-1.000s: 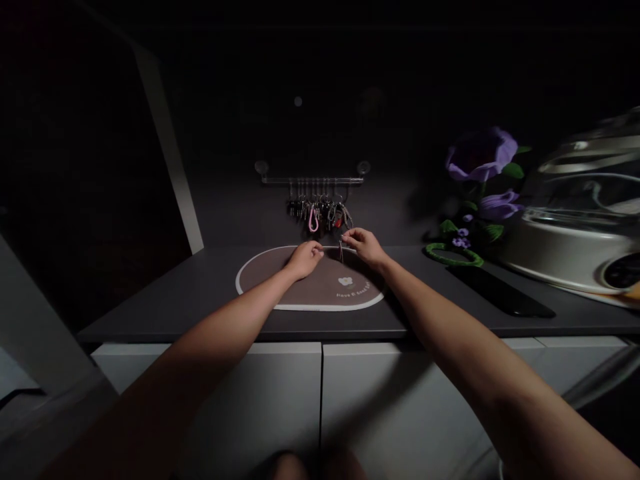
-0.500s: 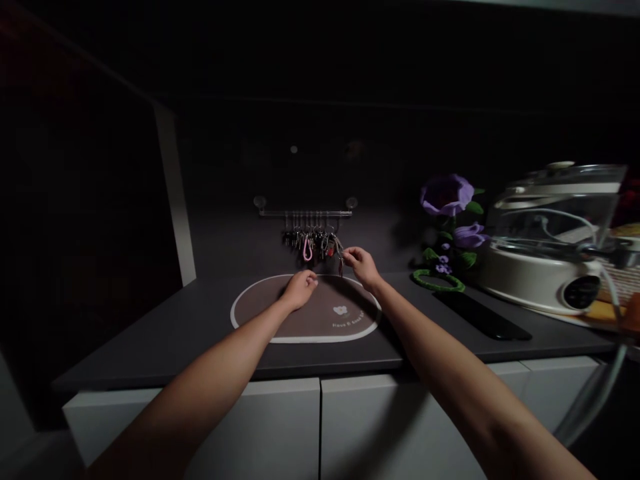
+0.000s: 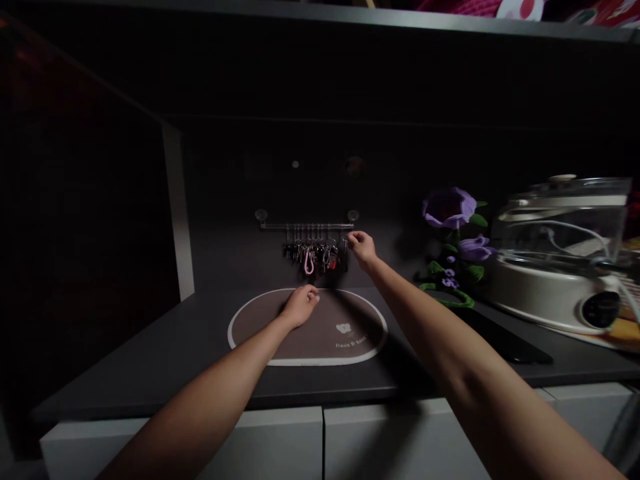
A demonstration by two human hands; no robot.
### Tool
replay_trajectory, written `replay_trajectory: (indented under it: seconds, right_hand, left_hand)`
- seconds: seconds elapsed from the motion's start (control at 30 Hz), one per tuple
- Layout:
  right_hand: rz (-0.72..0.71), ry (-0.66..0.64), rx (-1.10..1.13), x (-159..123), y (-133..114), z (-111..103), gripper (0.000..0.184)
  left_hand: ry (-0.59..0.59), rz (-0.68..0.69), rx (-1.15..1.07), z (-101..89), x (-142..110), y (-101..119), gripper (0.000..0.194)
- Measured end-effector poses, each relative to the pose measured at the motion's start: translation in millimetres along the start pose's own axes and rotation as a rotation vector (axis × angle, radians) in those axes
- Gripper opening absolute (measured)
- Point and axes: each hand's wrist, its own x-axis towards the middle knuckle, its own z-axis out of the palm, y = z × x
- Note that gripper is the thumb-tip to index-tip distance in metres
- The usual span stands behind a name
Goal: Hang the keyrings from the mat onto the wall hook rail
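Observation:
My right hand (image 3: 362,249) is raised at the right end of a clear hook rail (image 3: 306,227) on the dark back wall. Its thumb and fingers are pinched at the top of a key ring with keys (image 3: 345,257) hanging below. Several bunches of keys (image 3: 296,253) hang from hooks along the rail, one with a pink loop strap (image 3: 309,263) and one with a red piece (image 3: 333,263). Over the brown oval mat (image 3: 280,347), my left hand (image 3: 300,305) has its fingers curled in; whether anything is inside them is hidden.
On the right of the dark counter (image 3: 150,363) stand purple crocheted flowers (image 3: 450,208) with a green ring base. Beside them are a flat black object (image 3: 520,343) and a white appliance with a clear lid (image 3: 540,283). A shelf edge (image 3: 320,15) runs overhead.
My right hand has gone up towards the rail with the keys, which now hang upright near its right end. My left hand stays over the mat. The camera view has tilted slightly upward.

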Motion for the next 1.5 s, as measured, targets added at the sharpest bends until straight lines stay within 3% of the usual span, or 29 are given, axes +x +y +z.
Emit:
replay_trajectory:
  seconds: [0.37,0.57,0.7,0.9,1.1,1.2,1.37,1.5]
  right_hand:
    - [0.071,0.084,-0.128,17.2,11.0,8.7,0.015]
    - [0.082,0.06,-0.088,16.3,24.2,4.5,0.02]
    - [0.1,0.032,-0.05,11.6,26.1,2.4,0.025]
    - [0.128,0.128,-0.187,-18.2,7.5,-0.9,0.028]
    - [0.112,-0.186,0.023,-80.8,-30.9,0.1,0.056]
    - [0.071,-0.324,0.148,-110.1,-53.4,-2.0,0.076]
    - [0.065,-0.459,0.169,-145.6,-79.5,-14.1,0.095]
    - [0.054,-0.538,0.125,-169.1,-81.2,-24.5,0.098]
  left_hand:
    - [-0.018,-0.013,-0.027,-1.0,-0.6,1.9,0.018]
    - [-0.006,-0.018,-0.035,0.2,0.4,-2.1,0.018]
    - [-0.006,-0.016,-0.044,1.0,0.5,-2.4,0.018]
    - [0.018,0.015,0.014,-4.2,-2.7,2.5,0.02]
    - [0.054,0.041,0.004,-26.0,-11.5,26.3,0.046]
    - [-0.004,0.057,-0.094,-41.9,-15.2,44.3,0.069]
    - [-0.015,0.144,-0.166,-68.0,-33.6,61.9,0.094]
    - [-0.076,0.151,-0.163,-76.3,-65.5,59.3,0.098]
